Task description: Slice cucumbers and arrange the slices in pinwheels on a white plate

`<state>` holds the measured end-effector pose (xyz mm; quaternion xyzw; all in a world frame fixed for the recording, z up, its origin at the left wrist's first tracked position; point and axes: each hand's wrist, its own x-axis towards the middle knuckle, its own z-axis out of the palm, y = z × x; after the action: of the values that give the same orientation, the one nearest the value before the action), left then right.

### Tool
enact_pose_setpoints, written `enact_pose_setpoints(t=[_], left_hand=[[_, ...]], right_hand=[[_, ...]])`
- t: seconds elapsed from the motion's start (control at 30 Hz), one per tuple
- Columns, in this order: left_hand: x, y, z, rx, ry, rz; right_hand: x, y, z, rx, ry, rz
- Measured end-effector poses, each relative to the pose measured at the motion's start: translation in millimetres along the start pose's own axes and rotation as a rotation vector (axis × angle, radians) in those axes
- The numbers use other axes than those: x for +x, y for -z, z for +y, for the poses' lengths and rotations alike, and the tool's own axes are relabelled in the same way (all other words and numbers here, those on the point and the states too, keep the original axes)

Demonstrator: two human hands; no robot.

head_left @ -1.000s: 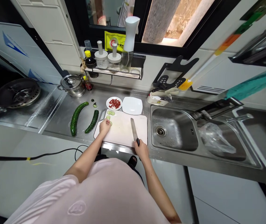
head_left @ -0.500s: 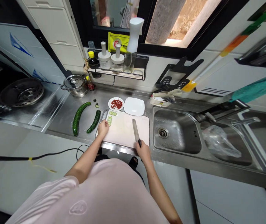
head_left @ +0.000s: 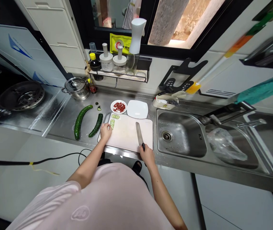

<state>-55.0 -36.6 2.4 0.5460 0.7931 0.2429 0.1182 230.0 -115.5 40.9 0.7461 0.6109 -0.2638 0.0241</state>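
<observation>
My left hand (head_left: 105,132) rests curled on the left part of a white cutting board (head_left: 129,135), its fingertips touching a row of overlapping cucumber slices (head_left: 112,124). Whether it grips anything under the fingers is hidden. My right hand (head_left: 147,154) is closed around the black handle of a kitchen knife (head_left: 139,134), whose blade lies on the board pointing away from me. Left of the board lie a long dark green cucumber (head_left: 80,122) and a shorter cucumber piece (head_left: 96,125) on the steel counter (head_left: 64,123).
Behind the board are a small plate of chopped red chilli (head_left: 118,107) and a white square plate (head_left: 137,109). A steel sink (head_left: 181,134) lies right of the board, with a plastic bag (head_left: 225,145) in its second basin. A steel pot (head_left: 76,88) stands back left.
The view has shifted slightly. My left hand has moved a little left and back from the slices, which now show as a neater row. The knife stays in my right hand.
</observation>
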Motion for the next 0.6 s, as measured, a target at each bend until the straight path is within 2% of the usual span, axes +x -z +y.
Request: enact_pose_setpoints(t=[0.13,0.3,0.6], left_hand=[[8,-0.2,15,-0.031,-0.009,-0.019],[29,-5.9,36,-0.026,-0.023,-0.022],[58,-16.7,56,0.171,-0.046,-0.146]], right_hand=[[-1,2,-2,-0.012,-0.013,-0.012],[-2,4,-5,-0.027,-0.021,-0.024],[-3,6,-9,-0.043,-0.026,-0.033]])
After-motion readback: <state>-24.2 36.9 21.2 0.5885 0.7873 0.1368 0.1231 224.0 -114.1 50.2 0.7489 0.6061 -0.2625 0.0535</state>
